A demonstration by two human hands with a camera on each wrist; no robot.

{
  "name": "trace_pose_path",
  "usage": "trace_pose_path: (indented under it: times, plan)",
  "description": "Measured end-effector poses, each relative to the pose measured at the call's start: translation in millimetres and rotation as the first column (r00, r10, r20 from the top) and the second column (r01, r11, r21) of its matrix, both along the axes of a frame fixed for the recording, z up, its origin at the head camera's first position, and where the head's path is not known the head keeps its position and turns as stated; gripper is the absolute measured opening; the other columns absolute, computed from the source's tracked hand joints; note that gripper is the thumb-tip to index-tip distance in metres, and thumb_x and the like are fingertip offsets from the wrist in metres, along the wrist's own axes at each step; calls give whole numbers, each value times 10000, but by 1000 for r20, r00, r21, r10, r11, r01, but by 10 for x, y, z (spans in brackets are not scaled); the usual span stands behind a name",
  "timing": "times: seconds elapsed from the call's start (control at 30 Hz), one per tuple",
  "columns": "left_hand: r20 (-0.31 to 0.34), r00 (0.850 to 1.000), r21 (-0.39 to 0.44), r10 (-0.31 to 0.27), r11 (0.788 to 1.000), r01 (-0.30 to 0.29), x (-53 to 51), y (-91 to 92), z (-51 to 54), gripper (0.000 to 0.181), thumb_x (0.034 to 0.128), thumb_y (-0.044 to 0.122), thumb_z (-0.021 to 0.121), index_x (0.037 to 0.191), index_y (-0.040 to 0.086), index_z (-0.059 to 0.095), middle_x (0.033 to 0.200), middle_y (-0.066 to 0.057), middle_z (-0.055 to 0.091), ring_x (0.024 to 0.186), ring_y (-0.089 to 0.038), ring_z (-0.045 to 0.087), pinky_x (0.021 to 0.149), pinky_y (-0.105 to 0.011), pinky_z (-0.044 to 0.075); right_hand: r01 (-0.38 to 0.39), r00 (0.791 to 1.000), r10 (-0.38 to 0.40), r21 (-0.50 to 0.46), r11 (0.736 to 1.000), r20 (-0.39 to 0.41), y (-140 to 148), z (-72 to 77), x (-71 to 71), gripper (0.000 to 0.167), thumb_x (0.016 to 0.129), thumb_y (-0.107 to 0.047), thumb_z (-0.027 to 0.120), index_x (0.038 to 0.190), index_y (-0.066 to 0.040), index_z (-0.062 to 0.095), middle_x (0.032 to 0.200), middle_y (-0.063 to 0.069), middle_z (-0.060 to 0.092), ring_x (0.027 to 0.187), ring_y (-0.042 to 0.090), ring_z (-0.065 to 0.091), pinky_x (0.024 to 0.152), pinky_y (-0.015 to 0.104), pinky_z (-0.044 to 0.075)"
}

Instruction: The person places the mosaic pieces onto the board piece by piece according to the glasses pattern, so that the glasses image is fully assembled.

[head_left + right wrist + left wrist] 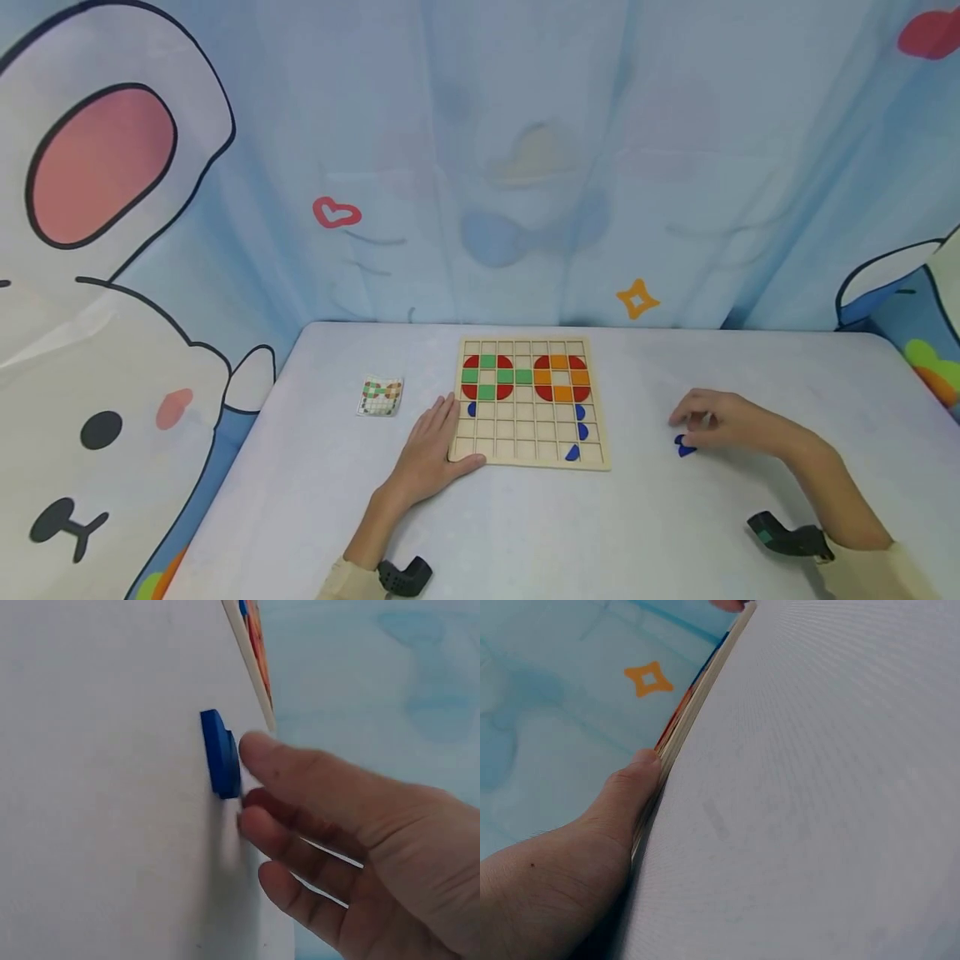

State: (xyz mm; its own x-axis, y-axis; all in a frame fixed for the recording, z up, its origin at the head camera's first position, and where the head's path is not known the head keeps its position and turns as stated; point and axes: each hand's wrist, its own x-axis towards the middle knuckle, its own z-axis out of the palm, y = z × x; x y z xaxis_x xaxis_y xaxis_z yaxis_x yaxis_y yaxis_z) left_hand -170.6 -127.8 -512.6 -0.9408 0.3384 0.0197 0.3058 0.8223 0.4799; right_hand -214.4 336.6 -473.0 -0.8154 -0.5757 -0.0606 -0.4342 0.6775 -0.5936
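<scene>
A wooden grid board (517, 433) lies on the table. Red quarter-round pieces with green squares (487, 362) form a ring at its upper left, and red ones with orange squares (558, 362) form another at upper right. Blue rounded pieces (582, 432) lie in several lower cells. My left hand (427, 458) rests against the board's left side, fingers straight, thumb at the front edge. Two loose blue pieces (216, 754) lie on the table right of the board. My right hand (723, 421) is just beside them, fingers loosely bent; whether the thumb touches one is unclear.
A small pattern card (380, 396) with a coloured grid lies left of the board. The white table (600, 533) ends at a blue printed curtain (525, 167) behind. A black wrist device (787, 535) sits on the right forearm, another (405, 577) on the left.
</scene>
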Motion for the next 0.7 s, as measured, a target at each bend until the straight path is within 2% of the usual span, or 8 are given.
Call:
trace_pose_path:
  times: [0.1,0.2,0.3,0.4,0.53,0.7]
  plan:
    - [0,1000,-4,2,1000,-2,1,-2,-14,963,877,642,558,1560,85,171,1643,-76,152,1535,-249,92,1234,-486,169,-1,998,2,11,1000,-69,-24,-39,7,161,846,-205,744,979,-127,700,926,-56,621,797,-57,506,662,191,506]
    - [-5,1000,-3,3,1000,-3,4,-6,-27,964,876,641,561,1560,84,174,1642,-78,158,1534,-251,98,1233,-487,173,70,990,-59,74,995,-131,-71,-45,2,151,853,-186,732,974,-101,706,904,-68,617,791,-36,531,664,198,512]
    - [-10,1000,-4,4,1000,-4,3,-7,-30,964,875,638,566,1559,84,175,1641,-81,162,1533,-254,104,1231,-489,177,170,968,-138,145,975,-211,-120,-53,-10,129,862,-148,711,959,-65,717,875,-46,630,776,36,572,662,233,521]
    - [-19,1000,-5,-1,1000,1,-1,-5,-30,962,875,633,569,1559,81,177,1639,-89,167,1531,-263,110,1229,-494,181,233,939,-179,160,959,-296,-140,-74,-20,103,852,-86,700,937,-32,723,844,-1,637,750,114,591,648,274,525]
    - [-21,1000,-2,-3,1000,3,-3,-3,-24,961,876,638,562,1558,80,179,1639,-89,170,1532,-261,109,1231,-490,177,250,916,-186,142,958,-355,-140,-92,-25,93,826,-30,708,917,-21,726,826,25,641,738,152,599,646,300,531]
    - [-20,1000,2,-4,1000,4,-4,-1,-27,961,875,643,557,1558,79,183,1638,-89,174,1532,-263,109,1230,-493,178,252,911,-187,137,958,-368,-149,-83,-16,123,808,18,706,920,-19,742,836,50,657,778,223,645,686,353,568]
